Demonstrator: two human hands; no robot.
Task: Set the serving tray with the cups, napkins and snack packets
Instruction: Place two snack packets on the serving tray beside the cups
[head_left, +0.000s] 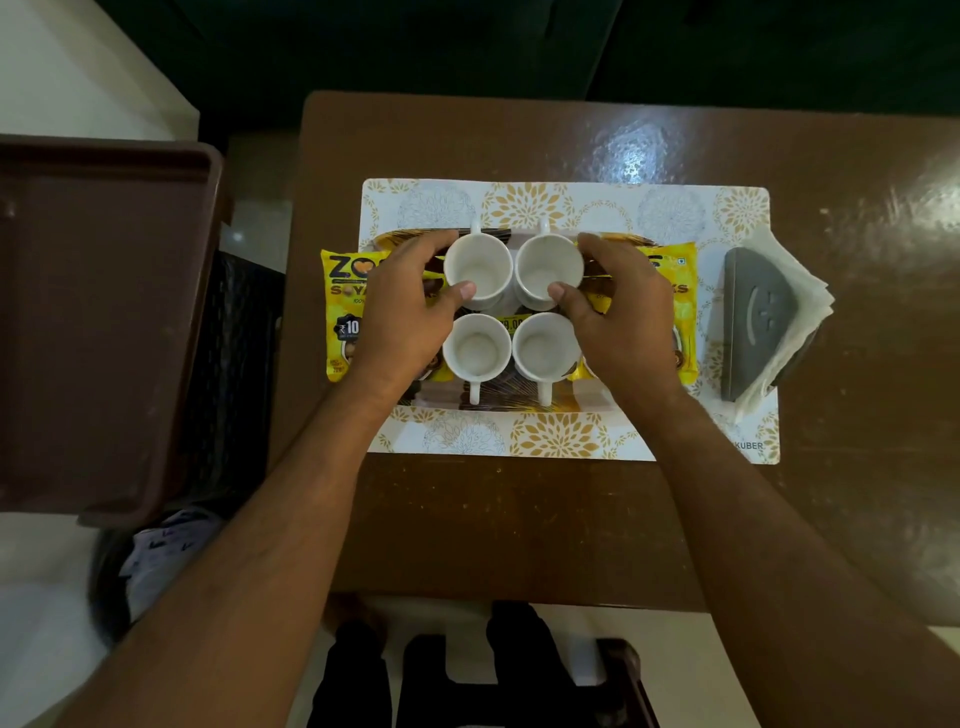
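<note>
Several white cups stand in a square on the patterned serving tray (519, 400). My left hand (410, 312) grips the far left cup (478, 267), thumb on its near rim. My right hand (618, 317) grips the far right cup (548, 265) the same way. The near left cup (477, 347) and near right cup (545, 347) stand free with handles pointing toward me. Yellow snack packets lie at both tray ends: a left packet (343, 306) and a right packet (675, 280), partly under my hands. Napkins (795, 322) sit in a grey holder (753, 322) off the tray, to the right.
The tray rests on a white and gold placemat (561, 208) on a brown table (519, 519). A brown plastic tray or lid (98, 322) sits to the left over a dark crate (239, 343). A stool (618, 670) stands below the table's near edge.
</note>
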